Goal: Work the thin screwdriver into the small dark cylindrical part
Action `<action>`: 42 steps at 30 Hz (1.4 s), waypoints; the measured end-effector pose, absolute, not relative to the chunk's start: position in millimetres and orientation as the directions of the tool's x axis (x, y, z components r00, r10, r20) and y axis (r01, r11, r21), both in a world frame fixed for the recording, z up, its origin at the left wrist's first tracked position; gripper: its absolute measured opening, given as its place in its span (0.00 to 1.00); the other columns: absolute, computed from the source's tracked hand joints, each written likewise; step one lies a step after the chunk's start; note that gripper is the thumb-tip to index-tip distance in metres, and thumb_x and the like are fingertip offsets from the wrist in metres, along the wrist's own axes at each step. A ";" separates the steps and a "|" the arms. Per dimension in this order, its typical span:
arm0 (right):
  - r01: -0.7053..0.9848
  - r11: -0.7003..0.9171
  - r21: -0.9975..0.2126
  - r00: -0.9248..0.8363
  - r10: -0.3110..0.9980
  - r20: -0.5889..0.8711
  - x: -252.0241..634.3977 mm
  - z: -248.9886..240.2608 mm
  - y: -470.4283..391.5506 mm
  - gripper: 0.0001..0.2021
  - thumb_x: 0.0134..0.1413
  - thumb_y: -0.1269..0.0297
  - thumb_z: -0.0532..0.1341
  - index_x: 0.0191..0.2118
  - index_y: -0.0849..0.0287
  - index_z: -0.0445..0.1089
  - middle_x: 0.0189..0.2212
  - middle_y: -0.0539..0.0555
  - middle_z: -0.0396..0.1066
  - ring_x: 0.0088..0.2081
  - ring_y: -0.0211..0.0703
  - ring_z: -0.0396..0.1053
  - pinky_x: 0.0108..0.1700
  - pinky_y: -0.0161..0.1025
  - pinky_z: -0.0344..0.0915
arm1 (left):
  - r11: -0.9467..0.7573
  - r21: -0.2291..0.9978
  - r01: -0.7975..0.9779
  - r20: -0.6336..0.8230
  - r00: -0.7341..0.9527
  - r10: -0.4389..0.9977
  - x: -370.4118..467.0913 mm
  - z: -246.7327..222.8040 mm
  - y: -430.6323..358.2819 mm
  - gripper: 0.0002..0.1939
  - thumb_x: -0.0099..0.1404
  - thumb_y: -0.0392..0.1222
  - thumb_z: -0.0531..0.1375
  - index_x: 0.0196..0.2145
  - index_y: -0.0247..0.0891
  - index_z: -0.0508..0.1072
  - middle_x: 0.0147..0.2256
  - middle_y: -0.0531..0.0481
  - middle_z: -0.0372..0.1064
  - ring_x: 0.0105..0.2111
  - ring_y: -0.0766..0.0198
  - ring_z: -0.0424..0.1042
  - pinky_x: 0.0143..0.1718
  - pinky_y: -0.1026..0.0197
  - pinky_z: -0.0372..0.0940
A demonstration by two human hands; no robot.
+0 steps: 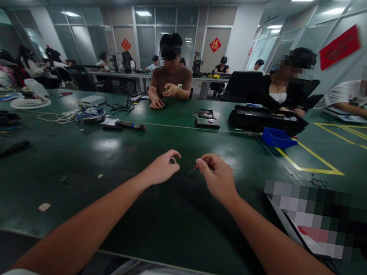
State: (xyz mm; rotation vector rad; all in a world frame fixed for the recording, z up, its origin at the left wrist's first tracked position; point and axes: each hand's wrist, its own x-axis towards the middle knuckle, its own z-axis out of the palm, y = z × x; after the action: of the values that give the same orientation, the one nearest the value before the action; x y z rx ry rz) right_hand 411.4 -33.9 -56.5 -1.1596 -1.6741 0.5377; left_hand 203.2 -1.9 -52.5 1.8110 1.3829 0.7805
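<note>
My left hand (164, 168) is raised over the green table with its fingers curled around a small round object (172, 160), dark with a pale rim, whose kind I cannot make out. To its right, my right hand (216, 175) pinches a small screwdriver (193, 170) with a reddish handle. The screwdriver's thin shaft slants down and left, toward the left hand but apart from it. Most of the handle is hidden by the fingers.
The green table (81, 200) bears a blue bin (278, 138), a black tray (267, 120), hard drives (207, 122), a dark pen-shaped tool (131, 125), coiled cable (60, 118) and a long screwdriver (14, 149). A person (171, 77) works opposite; others sit around.
</note>
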 end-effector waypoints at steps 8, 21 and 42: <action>0.174 0.448 -0.877 0.040 0.887 0.460 407.4 -61.9 -32.9 0.11 0.60 0.54 0.60 0.41 0.55 0.72 0.32 0.53 0.77 0.35 0.46 0.76 0.39 0.44 0.72 | -0.380 0.699 0.605 0.255 0.286 0.924 201.6 -79.1 -9.7 0.20 0.60 0.25 0.59 0.48 0.38 0.72 0.48 0.41 0.72 0.49 0.54 0.71 0.54 0.50 0.63; 0.303 0.457 -0.836 0.019 0.874 0.485 409.1 -64.3 -33.6 0.10 0.63 0.55 0.58 0.41 0.55 0.71 0.33 0.54 0.77 0.36 0.48 0.76 0.40 0.46 0.70 | -0.431 0.711 0.555 0.312 0.299 0.902 199.8 -78.0 -7.1 0.20 0.60 0.30 0.66 0.50 0.40 0.77 0.50 0.46 0.76 0.51 0.56 0.73 0.58 0.51 0.63; 0.457 0.379 -0.805 0.058 0.890 0.453 409.0 -53.2 -37.7 0.14 0.59 0.50 0.61 0.33 0.56 0.72 0.23 0.51 0.73 0.26 0.43 0.70 0.29 0.39 0.62 | -0.464 0.704 0.537 0.352 0.303 0.886 196.9 -79.5 -5.4 0.22 0.59 0.31 0.67 0.52 0.42 0.77 0.49 0.46 0.76 0.50 0.56 0.73 0.57 0.51 0.63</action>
State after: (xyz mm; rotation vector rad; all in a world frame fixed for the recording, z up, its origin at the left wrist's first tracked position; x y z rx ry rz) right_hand 409.0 -37.7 -53.2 -1.2396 -1.5702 0.5074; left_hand 196.9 -5.4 -79.5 2.1168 1.2640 1.0121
